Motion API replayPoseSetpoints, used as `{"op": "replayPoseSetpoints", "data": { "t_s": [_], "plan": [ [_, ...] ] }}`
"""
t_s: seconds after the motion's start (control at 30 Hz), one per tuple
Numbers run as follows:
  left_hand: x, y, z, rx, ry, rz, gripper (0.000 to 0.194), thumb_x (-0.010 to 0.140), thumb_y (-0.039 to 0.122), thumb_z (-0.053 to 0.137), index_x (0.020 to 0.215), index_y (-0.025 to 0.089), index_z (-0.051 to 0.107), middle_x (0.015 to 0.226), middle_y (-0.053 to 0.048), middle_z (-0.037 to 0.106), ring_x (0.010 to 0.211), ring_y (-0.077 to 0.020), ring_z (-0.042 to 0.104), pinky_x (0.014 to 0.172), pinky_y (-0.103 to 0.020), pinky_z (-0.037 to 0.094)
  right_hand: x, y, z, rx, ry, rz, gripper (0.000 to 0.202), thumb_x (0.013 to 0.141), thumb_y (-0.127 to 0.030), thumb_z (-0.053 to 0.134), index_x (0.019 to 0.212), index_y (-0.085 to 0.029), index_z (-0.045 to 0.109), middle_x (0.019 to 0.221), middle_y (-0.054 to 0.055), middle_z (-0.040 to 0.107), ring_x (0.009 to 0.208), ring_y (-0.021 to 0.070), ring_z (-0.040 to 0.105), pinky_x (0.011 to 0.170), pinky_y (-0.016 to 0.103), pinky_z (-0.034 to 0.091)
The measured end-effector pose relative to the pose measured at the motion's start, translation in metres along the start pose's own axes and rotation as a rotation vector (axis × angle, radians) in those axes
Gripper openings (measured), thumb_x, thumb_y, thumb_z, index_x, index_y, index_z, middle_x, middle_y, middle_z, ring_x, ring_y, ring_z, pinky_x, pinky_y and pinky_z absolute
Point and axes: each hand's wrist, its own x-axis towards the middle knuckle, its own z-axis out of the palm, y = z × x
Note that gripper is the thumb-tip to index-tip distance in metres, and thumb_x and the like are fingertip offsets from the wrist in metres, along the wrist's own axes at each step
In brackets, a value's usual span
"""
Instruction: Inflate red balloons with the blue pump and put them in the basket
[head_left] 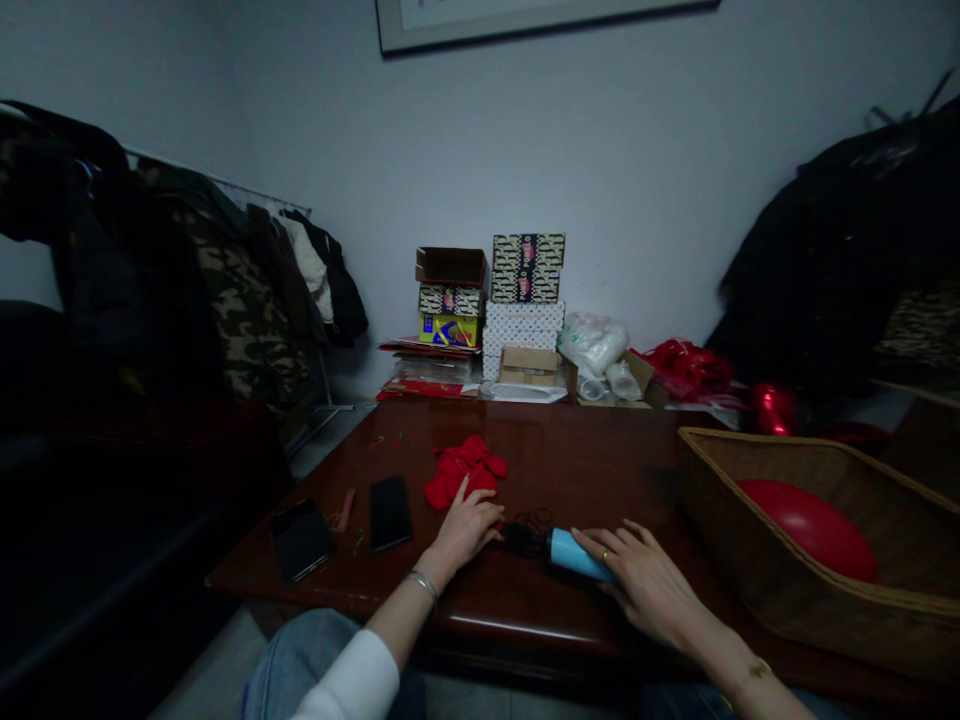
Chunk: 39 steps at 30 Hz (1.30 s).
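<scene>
"Blue cylinder (574, 552) lay where?"
"B/w R hand (641, 580), gripping its body, & L hand (465, 530) at its black end (525, 540); cdn't tell if L pinched; red pile (461, 468) sat just past L"
"Risk?"
"Prob it'd have rolled if R grip slackened"

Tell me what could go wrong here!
The leftmost phone lies close to the edge of the table, so a bump might knock it off. The blue tube looks round, so it could roll if the right hand slips off. The red balloon might pop if something sharp pokes it inside the wicker basket.
</scene>
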Motion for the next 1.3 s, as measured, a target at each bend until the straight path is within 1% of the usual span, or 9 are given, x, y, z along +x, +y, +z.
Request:
{"op": "replayPoseSetpoints", "data": {
  "t_s": [0.23,0.37,0.47,0.57,0.67,0.73,0.9,1.03,1.3],
  "plan": [
    [0.003,0.003,-0.006,-0.054,-0.022,0.048,0.027,0.078,0.03,0.062,0.105,0.026,0.063,0.109,-0.002,0.066,0.113,-0.0192,0.048,0.109,-0.046,0.013,0.004,-0.01,-0.005,-0.019,0.01,-0.016,0.071,0.073,-0.013,0.047,0.139,-0.029,0.026,0.122,0.005,0.054,0.104,0.0216,0.05,0.097,0.045,0.025],
    [0.002,0.004,-0.012,-0.111,0.108,-0.027,0.037,0.075,0.03,0.064,0.112,0.027,0.059,0.116,-0.004,0.063,0.116,-0.0223,0.046,0.107,-0.048,0.016,0.009,-0.016,-0.004,-0.056,0.04,0.042,0.066,0.076,-0.015,0.047,0.138,-0.027,0.028,0.12,0.006,0.055,0.102,0.0212,0.05,0.096,0.045,0.026],
    [-0.003,0.012,-0.007,-0.219,0.371,-0.258,0.038,0.076,0.036,0.062,0.111,0.025,0.059,0.114,-0.008,0.062,0.111,-0.0249,0.049,0.099,-0.045,0.032,0.013,-0.021,-0.005,-0.108,0.077,0.096,0.061,0.078,-0.016,0.045,0.137,-0.026,0.03,0.121,0.006,0.054,0.101,0.0218,0.05,0.096,0.045,0.026],
    [-0.007,0.025,0.006,-0.466,0.604,-0.669,0.031,0.078,0.048,0.055,0.09,0.02,0.063,0.09,-0.009,0.066,0.087,-0.0234,0.058,0.084,-0.039,0.042,0.018,-0.027,-0.007,-0.134,0.097,0.134,0.059,0.08,-0.018,0.045,0.137,-0.025,0.03,0.12,0.006,0.054,0.097,0.0218,0.05,0.096,0.045,0.025],
    [-0.001,0.036,0.019,-1.079,0.506,-1.016,0.046,0.072,0.06,0.054,0.079,0.015,0.062,0.081,-0.011,0.065,0.074,-0.0217,0.061,0.072,-0.035,0.047,0.022,-0.036,-0.007,-0.142,0.108,0.153,0.057,0.082,-0.019,0.044,0.137,-0.024,0.031,0.12,0.006,0.055,0.095,0.0214,0.05,0.096,0.045,0.025],
    [0.008,0.039,0.022,-1.546,0.459,-1.172,0.054,0.07,0.063,0.054,0.087,0.013,0.061,0.095,-0.016,0.064,0.082,-0.0224,0.062,0.073,-0.034,0.048,0.024,-0.043,-0.006,-0.145,0.122,0.159,0.056,0.082,-0.019,0.043,0.137,-0.024,0.032,0.12,0.006,0.055,0.097,0.0219,0.05,0.097,0.045,0.024],
    [0.031,0.041,0.02,-2.124,0.623,-1.034,0.039,0.078,0.051,0.055,0.092,0.015,0.061,0.105,-0.012,0.063,0.093,-0.0197,0.062,0.078,-0.031,0.049,0.027,-0.058,0.002,-0.146,0.143,0.175,0.056,0.081,-0.017,0.044,0.136,-0.025,0.034,0.121,0.005,0.054,0.099,0.0226,0.049,0.098,0.046,0.023],
    [0.039,0.043,0.023,-2.251,0.849,-0.96,0.019,0.083,0.032,0.055,0.081,0.014,0.06,0.088,-0.009,0.066,0.082,-0.018,0.065,0.079,-0.033,0.051,0.029,-0.069,0.005,-0.132,0.144,0.202,0.058,0.079,-0.015,0.045,0.136,-0.025,0.034,0.122,0.005,0.054,0.101,0.0231,0.049,0.098,0.045,0.023],
    [0.037,0.037,0.023,-2.364,0.903,-0.775,0.018,0.086,0.025,0.05,0.075,0.013,0.059,0.081,-0.009,0.065,0.082,-0.0193,0.065,0.081,-0.037,0.052,0.03,-0.087,0.002,-0.062,0.113,0.25,0.059,0.079,-0.016,0.044,0.137,-0.021,0.033,0.119,0.007,0.055,0.098,0.0224,0.05,0.094,0.04,0.027]
  ]
}}
